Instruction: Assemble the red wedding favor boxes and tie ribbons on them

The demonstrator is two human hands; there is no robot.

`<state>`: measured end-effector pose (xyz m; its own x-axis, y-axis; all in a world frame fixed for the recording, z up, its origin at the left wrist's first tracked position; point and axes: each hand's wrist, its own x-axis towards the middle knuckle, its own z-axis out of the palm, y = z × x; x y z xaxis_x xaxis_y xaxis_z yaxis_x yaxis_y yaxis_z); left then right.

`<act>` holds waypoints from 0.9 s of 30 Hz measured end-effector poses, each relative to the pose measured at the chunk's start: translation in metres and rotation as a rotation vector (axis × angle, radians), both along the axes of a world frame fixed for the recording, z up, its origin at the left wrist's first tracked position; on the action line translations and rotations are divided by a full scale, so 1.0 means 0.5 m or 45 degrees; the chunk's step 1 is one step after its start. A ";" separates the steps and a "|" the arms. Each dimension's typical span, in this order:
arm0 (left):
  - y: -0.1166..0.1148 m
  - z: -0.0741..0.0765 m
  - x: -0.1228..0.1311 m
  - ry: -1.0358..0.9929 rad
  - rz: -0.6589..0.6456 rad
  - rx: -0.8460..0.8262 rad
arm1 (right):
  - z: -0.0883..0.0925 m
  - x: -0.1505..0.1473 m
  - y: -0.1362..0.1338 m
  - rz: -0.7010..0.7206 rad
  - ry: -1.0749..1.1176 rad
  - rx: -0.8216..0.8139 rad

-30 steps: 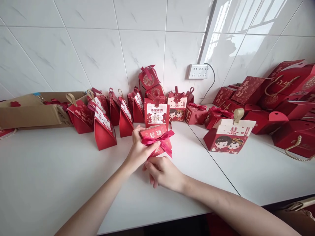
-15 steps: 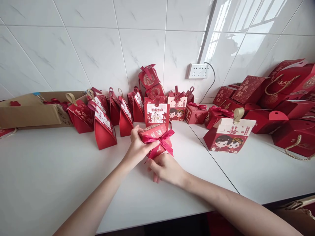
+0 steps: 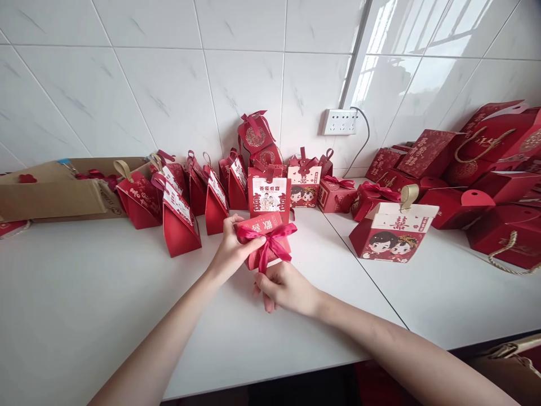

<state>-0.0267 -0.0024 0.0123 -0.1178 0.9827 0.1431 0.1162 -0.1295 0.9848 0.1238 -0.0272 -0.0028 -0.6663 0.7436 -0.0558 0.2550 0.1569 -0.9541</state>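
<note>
A small red box [image 3: 258, 224] with pale lettering is held above the white table, tilted. Around it runs a crimson ribbon [image 3: 276, 248] tied in a bow on the near face. My left hand [image 3: 232, 246] grips the box from its left side, thumb lying on the bow's knot. Below the box, my right hand [image 3: 285, 286] pinches a hanging ribbon tail between thumb and curled fingers. Just behind stands a white-fronted red box [image 3: 269, 194] with a printed couple.
Red gift boxes [image 3: 181, 220] line the wall side of the white table [image 3: 203, 338]. An open cardboard box [image 3: 51, 200] lies at left. A cartoon-couple box [image 3: 393, 239] stands at right, before a pile of red boxes [image 3: 502, 237]. A socket strip [image 3: 339, 122] is on the wall.
The held box and its bow have shifted slightly left and tipped. The ribbon tail now runs down to my right hand's pinch, and my left thumb has moved a little left.
</note>
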 end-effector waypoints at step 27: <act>-0.002 -0.003 0.018 0.185 0.095 0.094 | -0.016 0.000 -0.008 0.299 -0.153 0.344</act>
<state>-0.0177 -0.0034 0.0106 -0.1628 0.9582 0.2355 0.2685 -0.1866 0.9450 0.1238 -0.0313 -0.0107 -0.8210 0.5700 0.0333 0.2901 0.4666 -0.8355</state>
